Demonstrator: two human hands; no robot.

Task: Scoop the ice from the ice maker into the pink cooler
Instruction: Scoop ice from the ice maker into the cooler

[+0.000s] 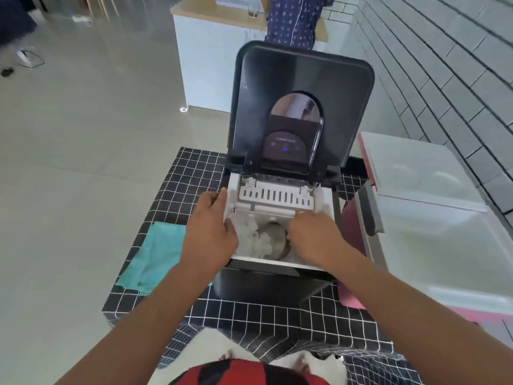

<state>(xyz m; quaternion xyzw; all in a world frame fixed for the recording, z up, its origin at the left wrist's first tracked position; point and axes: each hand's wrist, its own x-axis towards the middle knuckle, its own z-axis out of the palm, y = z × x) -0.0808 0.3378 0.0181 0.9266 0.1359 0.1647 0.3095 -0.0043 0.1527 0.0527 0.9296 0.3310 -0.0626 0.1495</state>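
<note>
My judgement at this point was that the step in hand was filling the scoop (pixel 277 240), a clear one lying low in the white basket (pixel 236 209) of the ice maker (pixel 277 282); to do it well I needed to drive its lip under the heap, not across the top, and lift level so nothing spilled on the way out. The ice (pixel 256 238) lay piled in the left and middle of the basket, directly between my hands. The black lid (pixel 302 79) stood raised behind, leaving the opening free. The pink cooler (pixel 352 234) sat just beside the machine on my right, its lid (pixel 410 168) up and its mouth open, so the carry would be short and to the right. My left hand (pixel 212 229) rested on the basket's left wall, thumb inside near the ice and fingertips at the upper corner, steadying it; it grasped the wall loosely. My right hand (pixel 313 232) was inside the basket at the right, knuckles up and fingers curled down, seemingly around the scoop's handle, though the handle itself was hidden beneath it. Both forearms reached forward, roughly parallel, over the checked tablecloth (pixel 249 318). A teal cloth (pixel 155 257) lay left of the machine.
</note>
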